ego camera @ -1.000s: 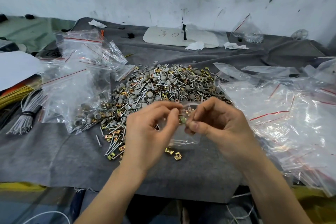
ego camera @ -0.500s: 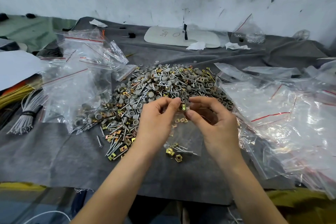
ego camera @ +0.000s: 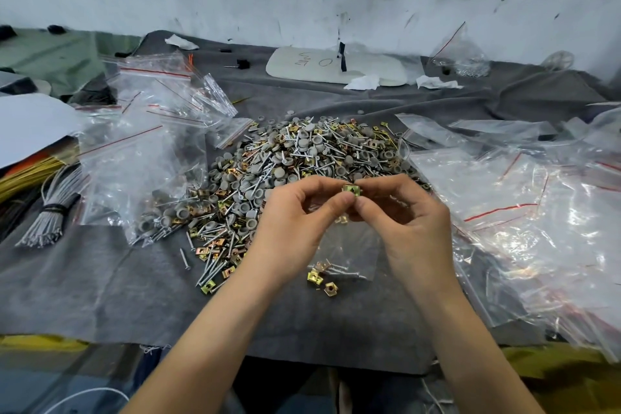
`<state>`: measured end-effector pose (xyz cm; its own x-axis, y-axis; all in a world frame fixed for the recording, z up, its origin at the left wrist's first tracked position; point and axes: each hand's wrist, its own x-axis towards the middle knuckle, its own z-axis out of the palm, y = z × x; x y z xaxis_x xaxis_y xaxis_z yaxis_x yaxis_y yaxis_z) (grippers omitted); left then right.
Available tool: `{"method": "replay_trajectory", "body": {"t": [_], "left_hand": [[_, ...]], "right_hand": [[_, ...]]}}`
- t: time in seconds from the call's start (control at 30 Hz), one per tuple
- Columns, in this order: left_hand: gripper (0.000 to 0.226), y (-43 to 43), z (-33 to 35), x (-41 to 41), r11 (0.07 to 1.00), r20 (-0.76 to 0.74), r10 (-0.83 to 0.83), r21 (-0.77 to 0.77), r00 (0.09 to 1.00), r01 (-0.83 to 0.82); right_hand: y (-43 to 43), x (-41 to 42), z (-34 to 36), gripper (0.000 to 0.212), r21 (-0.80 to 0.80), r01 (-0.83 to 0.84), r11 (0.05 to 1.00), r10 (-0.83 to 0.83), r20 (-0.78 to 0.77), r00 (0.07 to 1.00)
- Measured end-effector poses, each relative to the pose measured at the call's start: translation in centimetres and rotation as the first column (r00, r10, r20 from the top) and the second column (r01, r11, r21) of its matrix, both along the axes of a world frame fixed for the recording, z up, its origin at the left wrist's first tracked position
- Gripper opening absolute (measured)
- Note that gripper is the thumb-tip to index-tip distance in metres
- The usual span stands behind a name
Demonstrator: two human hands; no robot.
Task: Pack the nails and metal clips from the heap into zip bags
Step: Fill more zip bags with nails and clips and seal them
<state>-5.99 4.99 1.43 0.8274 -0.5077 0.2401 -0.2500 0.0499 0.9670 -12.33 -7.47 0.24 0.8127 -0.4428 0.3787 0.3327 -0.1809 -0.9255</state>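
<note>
Item for you: white board (ego camera: 376, 65) at the back, handwritten "O" legible; the scribble beside it is unreadable.

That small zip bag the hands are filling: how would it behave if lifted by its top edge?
Probably floppy: the zip bag is thin clear film draping below the left hand and right hand. Likely bottom-heavy, since its nails and clips lie gathered at its lower end. The film looks glossy, so possibly slippery.
</note>
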Motion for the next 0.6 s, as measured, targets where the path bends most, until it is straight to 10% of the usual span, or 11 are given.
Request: {"method": "replay_trajectory", "body": {"t": [0.6], "left_hand": [[0.023, -0.2, 1.9, 1.1, 0.993, 0.165, -0.032, 0.12, 0.986, 0.012]], "right_hand": [[-1.7, 1.5, 1.4, 0.023, 0.054, -0.077, 0.996, 0.079, -0.04, 0.996]]}}
